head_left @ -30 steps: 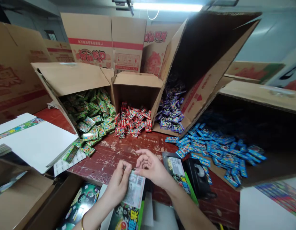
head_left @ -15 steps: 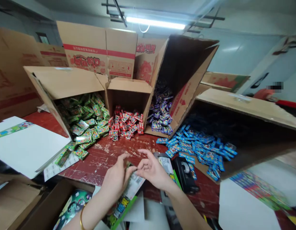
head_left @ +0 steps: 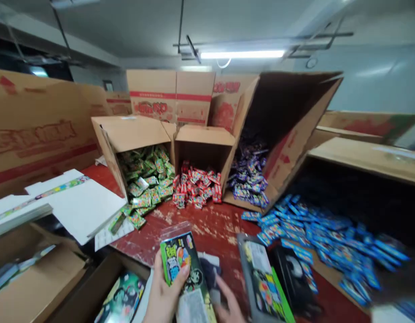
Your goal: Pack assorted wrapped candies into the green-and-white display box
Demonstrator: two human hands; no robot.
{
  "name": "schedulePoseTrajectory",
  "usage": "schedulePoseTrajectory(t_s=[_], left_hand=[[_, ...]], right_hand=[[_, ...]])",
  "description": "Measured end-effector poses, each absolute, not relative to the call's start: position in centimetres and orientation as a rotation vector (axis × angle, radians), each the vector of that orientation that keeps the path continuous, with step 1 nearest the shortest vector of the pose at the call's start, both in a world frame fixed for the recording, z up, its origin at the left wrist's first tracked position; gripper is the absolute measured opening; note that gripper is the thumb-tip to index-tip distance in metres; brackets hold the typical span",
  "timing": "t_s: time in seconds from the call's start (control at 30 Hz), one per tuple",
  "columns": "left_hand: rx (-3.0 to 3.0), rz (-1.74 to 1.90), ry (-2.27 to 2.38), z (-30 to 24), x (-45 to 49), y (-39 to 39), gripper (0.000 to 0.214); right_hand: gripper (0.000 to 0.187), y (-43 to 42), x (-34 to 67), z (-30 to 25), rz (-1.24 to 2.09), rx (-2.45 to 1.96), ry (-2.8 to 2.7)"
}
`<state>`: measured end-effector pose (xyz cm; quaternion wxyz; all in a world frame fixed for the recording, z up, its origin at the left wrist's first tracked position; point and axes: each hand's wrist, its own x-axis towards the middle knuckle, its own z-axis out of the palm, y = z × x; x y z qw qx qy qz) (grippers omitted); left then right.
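Note:
My left hand (head_left: 165, 289) is closed around a black and green printed flat box (head_left: 189, 273), thumb on its front. A clear plastic flap sticks out past the box's top edge. The box is tilted, with a pale label at its lower end. To its right is my right hand (head_left: 229, 303), blurred, its index finger stretched out; whether it touches the box's edge I cannot tell. On the red table (head_left: 153, 240), right of my hands, a similar printed box (head_left: 261, 273) lies on a grey tray beside a black device (head_left: 290, 276).
Tilted cartons spill green packets (head_left: 150, 193), red packets (head_left: 197, 186), purple packets (head_left: 249, 179) and blue packets (head_left: 315, 229) onto the table. White card sheets (head_left: 86, 202) lie at left. An open carton (head_left: 81, 291) with printed boxes stands low at left.
The view has shifted. The box has turned so its printed front faces me. My right hand has come away from the box's end, where both hands were together, to its lower right side.

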<state>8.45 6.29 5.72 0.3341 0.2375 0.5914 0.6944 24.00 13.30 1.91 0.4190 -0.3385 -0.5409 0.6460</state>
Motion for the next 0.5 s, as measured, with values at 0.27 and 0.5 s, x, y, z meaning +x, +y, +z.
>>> schedulePoseTrajectory(t_s=[0.27,0.5], left_hand=[[0.839,1.486,1.474,5.0,10.8,2.2,0.054],[0.746,1.602,1.502,4.1,9.5,3.3,0.024]], right_hand=[[0.047,11.7,22.9,6.4,1.166,-0.810,-1.576],[0.045,8.1,22.1,3.0,1.080,-0.877,-1.407]])
